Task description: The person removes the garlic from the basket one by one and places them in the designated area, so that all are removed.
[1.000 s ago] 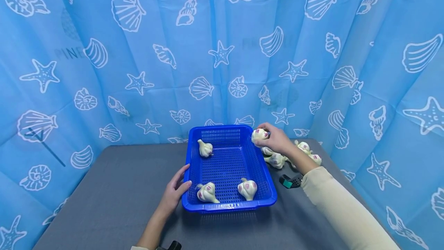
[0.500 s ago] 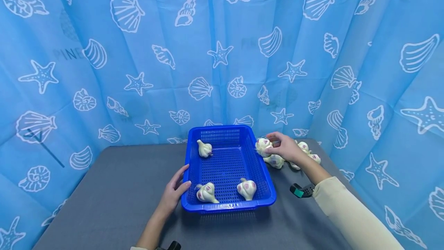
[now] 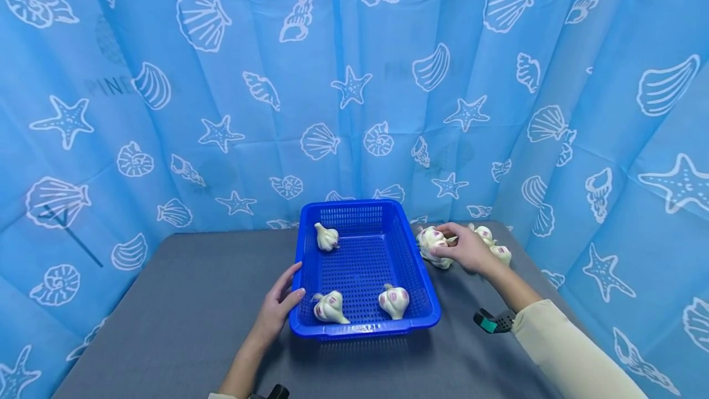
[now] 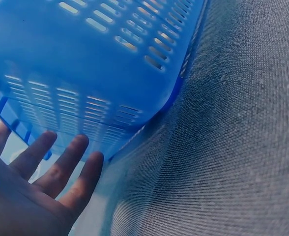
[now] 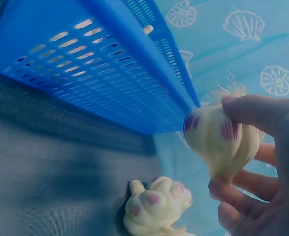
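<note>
My right hand pinches a white garlic bulb with purple patches, between the thumb above and the fingertips below. The bulb is off the table, just right of the blue plastic basket, and overlaps another garlic bulb lying below it. Inside the basket are three bulbs: one far left, one near left and one near right. At the basket's left side, my left hand touches the rim; its fingers are spread and fairly straight along the outer wall in the left wrist view.
More garlic bulbs lie behind the right wrist, partly hidden by it. A grey cloth covers the table. A blue curtain with white shell prints hangs behind and along both sides. Each wrist carries a black strap.
My right hand, with the garlic bulb in it, has moved right and down from the basket's right rim to the bulbs beside it. My left hand and the basket stay in place.
</note>
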`<state>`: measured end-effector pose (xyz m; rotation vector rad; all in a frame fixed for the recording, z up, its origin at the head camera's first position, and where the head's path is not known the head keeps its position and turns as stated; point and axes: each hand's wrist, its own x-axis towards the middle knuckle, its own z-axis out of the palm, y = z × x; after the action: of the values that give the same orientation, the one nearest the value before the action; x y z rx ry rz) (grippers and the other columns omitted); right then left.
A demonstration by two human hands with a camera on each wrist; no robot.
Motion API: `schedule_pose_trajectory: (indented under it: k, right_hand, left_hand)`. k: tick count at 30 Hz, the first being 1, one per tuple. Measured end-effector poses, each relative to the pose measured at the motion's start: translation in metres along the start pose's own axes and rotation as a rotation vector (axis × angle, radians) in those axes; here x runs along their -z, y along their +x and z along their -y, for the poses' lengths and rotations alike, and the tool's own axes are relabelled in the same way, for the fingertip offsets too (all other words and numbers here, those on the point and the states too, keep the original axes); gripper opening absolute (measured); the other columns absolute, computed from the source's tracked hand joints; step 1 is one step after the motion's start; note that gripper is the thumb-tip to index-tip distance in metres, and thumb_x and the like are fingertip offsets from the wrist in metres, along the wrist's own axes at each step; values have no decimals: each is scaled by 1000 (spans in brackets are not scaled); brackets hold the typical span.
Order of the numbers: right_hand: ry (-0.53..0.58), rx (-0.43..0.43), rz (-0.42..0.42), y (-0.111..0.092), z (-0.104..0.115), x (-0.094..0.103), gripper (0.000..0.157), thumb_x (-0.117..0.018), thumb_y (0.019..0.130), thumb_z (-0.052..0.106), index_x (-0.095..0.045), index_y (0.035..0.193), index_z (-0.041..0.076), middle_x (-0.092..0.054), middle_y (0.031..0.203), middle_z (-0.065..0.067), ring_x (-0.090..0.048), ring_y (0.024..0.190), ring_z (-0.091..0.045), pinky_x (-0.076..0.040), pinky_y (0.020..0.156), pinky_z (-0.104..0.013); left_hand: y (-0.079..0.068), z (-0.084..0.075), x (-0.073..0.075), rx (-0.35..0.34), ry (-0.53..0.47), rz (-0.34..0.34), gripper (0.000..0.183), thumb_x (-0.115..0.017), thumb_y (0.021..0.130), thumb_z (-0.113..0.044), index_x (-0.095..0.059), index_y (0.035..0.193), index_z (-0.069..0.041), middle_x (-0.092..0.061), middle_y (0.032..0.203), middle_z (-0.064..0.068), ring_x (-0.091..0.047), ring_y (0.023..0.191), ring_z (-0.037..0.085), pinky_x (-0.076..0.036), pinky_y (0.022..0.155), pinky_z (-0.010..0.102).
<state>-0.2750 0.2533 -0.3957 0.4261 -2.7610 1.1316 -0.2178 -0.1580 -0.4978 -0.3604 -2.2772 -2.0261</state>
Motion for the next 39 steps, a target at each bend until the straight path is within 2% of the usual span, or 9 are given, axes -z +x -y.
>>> schedule_pose_trajectory:
  k: [4, 8, 13, 17, 22, 26, 32, 38, 39]
  right_hand:
    - [-29, -34, -41, -8, -4, -3, 50, -75, 85, 23, -58, 120, -9, -61, 115, -29, -60, 103, -43, -51, 83, -52]
    - [-65, -88, -79, -14, -11, -8, 51, -74, 84, 28, -59, 117, -8, -63, 112, -26, -58, 104, -43, -51, 81, -53]
    - [-92, -174, -68, -20, -25, -16, 53, -75, 83, 29, -59, 117, -8, -64, 105, -24, -60, 94, -38, -52, 73, -47]
    - [-106, -225, -40, -25, -30, -22, 55, -76, 82, 29, -59, 117, -10, -64, 101, -23, -61, 91, -34, -51, 73, -47]
    - [-115, -238, -31, -29, -37, -30, 51, -77, 81, 27, -60, 112, -10, -64, 96, -18, -58, 85, -29, -49, 71, -45]
    - [-129, -232, -42, -30, -44, -37, 51, -78, 79, 26, -61, 109, -12, -65, 94, -19, -60, 84, -31, -49, 71, -45]
    - [-130, -293, -46, -32, -53, -42, 53, -77, 81, 29, -60, 111, -12, -65, 99, -23, -61, 91, -36, -50, 75, -49]
    - [-142, -295, -82, -32, -60, -45, 54, -76, 83, 31, -59, 114, -10, -63, 94, -18, -59, 83, -30, -47, 69, -45]
    - [-143, -297, -87, -32, -60, -45, 54, -76, 83, 31, -59, 115, -9, -63, 93, -17, -57, 82, -29, -46, 68, -44]
  left_hand:
    - [0, -1, 0, 6, 9, -5, 55, -58, 97, -27, -40, 149, -24, -38, 149, 21, -46, 126, 47, -43, 95, 61]
    - [1, -2, 0, 13, 15, -5, 54, -57, 97, -27, -40, 149, -25, -37, 149, 20, -44, 127, 47, -41, 96, 61]
    - [0, -3, 0, -2, 19, -1, 54, -56, 98, -25, -39, 149, -23, -36, 150, 21, -43, 127, 48, -41, 96, 62]
    - [0, -3, 0, -15, 16, 2, 54, -55, 98, -22, -39, 149, -20, -36, 150, 23, -43, 127, 49, -42, 95, 62]
    - [0, -3, 0, 9, 6, -2, 54, -57, 98, -24, -39, 149, -23, -36, 150, 21, -44, 127, 48, -42, 95, 61]
    - [0, -2, 0, 8, -5, 2, 54, -56, 98, -23, -39, 149, -22, -36, 150, 22, -44, 127, 49, -42, 95, 61]
    - [-1, -5, 0, 0, -9, 8, 54, -55, 99, -19, -38, 150, -18, -34, 150, 25, -42, 128, 50, -42, 95, 61]
    - [-1, -5, 0, 3, 11, 4, 53, -55, 99, -20, -39, 149, -20, -34, 150, 24, -43, 127, 50, -41, 96, 62]
    - [0, -1, 1, 2, 14, 1, 53, -56, 98, -22, -39, 149, -22, -35, 150, 23, -43, 127, 49, -42, 96, 61]
